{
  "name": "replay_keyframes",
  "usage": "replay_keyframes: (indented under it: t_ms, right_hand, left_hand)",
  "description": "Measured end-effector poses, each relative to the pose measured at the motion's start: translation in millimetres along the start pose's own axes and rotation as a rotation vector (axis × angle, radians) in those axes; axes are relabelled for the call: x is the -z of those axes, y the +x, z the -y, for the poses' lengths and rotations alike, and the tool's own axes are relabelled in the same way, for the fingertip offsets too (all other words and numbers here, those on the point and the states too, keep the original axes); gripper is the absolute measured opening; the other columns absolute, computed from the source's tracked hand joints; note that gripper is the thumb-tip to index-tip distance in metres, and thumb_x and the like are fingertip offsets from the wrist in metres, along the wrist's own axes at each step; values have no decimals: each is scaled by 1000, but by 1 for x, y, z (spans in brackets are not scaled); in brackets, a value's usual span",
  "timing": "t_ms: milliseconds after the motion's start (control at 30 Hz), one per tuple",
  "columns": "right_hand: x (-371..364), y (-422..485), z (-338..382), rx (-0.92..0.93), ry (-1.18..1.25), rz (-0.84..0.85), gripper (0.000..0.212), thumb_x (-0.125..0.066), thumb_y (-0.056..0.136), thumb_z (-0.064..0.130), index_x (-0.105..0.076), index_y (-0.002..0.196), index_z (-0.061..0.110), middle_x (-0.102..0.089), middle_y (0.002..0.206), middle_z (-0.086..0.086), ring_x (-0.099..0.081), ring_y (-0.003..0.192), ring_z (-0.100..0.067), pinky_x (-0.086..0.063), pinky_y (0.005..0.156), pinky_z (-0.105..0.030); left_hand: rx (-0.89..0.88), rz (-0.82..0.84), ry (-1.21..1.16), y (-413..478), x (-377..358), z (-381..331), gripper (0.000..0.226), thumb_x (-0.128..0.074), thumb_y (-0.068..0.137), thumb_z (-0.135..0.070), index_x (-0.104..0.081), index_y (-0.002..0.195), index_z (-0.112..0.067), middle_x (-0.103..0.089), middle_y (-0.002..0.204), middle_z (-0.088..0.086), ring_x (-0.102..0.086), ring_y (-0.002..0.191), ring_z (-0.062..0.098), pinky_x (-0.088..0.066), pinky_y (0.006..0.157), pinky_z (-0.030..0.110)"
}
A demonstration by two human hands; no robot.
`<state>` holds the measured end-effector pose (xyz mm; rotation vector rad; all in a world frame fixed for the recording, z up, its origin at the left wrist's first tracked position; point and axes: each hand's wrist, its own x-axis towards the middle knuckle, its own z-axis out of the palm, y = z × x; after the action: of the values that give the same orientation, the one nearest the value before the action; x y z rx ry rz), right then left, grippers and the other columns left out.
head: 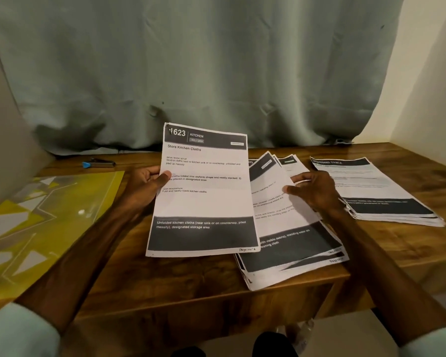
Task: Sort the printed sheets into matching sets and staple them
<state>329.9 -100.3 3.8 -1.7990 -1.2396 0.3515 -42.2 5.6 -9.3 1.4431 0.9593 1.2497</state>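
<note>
Left hand (150, 181): we see it pinch the left edge of the "1623 Kitchen" sheet (204, 202), thumb on the front, fingers behind.
"1623 Kitchen" sheet: raised over the middle of the table (191, 287), overlapping the fanned sheets (289, 243).
Right hand (314, 191): it rests on the fanned sheets; we cannot tell whether it pinches one.
Fanned sheets: overhanging the table's near edge, right of middle.
Stack of sheets (386, 197): by the right edge.
Stapler (99, 164): near the far left corner.
Yellow folder (36, 222): along the left edge.
</note>
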Motion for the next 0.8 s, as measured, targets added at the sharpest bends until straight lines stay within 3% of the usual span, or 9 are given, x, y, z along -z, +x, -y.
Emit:
replay_keyframes:
  t_ms: [133, 233, 367, 500, 567, 667, 733, 800]
  right_hand:
    - [-4, -6, 8, 45, -107, -83, 32, -69, 96, 24, -71, 120, 2, -66, 130, -17, -58, 92, -26, -38, 80, -31]
    - [-5, -10, 7, 151, -244, -167, 36, -56, 103, 27, -66, 126, 1, -65, 130, -21, -64, 111, -40, -47, 84, -37]
    - [-3, -12, 11, 250, -388, -249, 29, -51, 105, 22, -65, 123, 3, -66, 126, -22, -67, 103, -43, -56, 84, -46]
    - [-1, -14, 18, 299, -439, -325, 31, -53, 104, 18, -63, 130, 3, -67, 126, -23, -67, 105, -44, -55, 88, -48]
    - [2, -12, 18, 306, -338, -417, 31, -52, 105, 21, -64, 125, 0, -69, 117, -25, -67, 99, -42, -54, 84, -46]
    - [9, 3, 18, 220, -85, -523, 34, -48, 107, 29, -67, 101, 1, -72, 103, -22, -67, 85, -34, -55, 76, -45]
    - [16, 19, 18, 46, 117, -560, 32, -48, 106, 23, -68, 103, -1, -71, 108, -22, -68, 94, -37, -54, 79, -42]
    - [23, 30, 22, -163, 343, -582, 27, -50, 104, 12, -67, 118, -4, -69, 123, -19, -66, 110, -35, -47, 79, -28]
  left_hand:
    - [0, -1, 25, -1, -2, -2, 23, -56, 101, -4, -64, 123, -3, -78, 95, -4, -76, 77, 10, -62, 70, 23]
    - [-14, -14, 39, -1, -3, -2, 27, -56, 101, -4, -63, 126, 2, -75, 104, 3, -75, 76, 9, -62, 72, 24]
    - [-12, -25, 32, -3, -2, -3, 25, -55, 102, -4, -63, 125, 0, -78, 96, -2, -76, 76, 9, -62, 72, 24]
    - [-12, -22, 24, -3, -3, -2, 18, -55, 102, -5, -67, 115, -9, -78, 92, -10, -76, 77, 10, -62, 71, 23]
    - [-1, -36, 7, -3, -2, -1, 16, -56, 102, -7, -69, 110, -14, -78, 97, -7, -76, 81, 13, -62, 73, 26]
    - [-1, -69, -1, -4, -2, -1, 17, -57, 102, -9, -70, 112, -13, -78, 92, -9, -76, 83, 15, -63, 77, 30]
    - [-1, -94, -2, -4, 1, 1, 18, -58, 102, -9, -70, 115, -11, -78, 95, -6, -75, 85, 18, -61, 82, 36]
    - [2, -121, 2, -2, 3, 2, 16, -60, 101, -9, -71, 109, -16, -78, 105, 6, -75, 86, 21, -60, 85, 42]
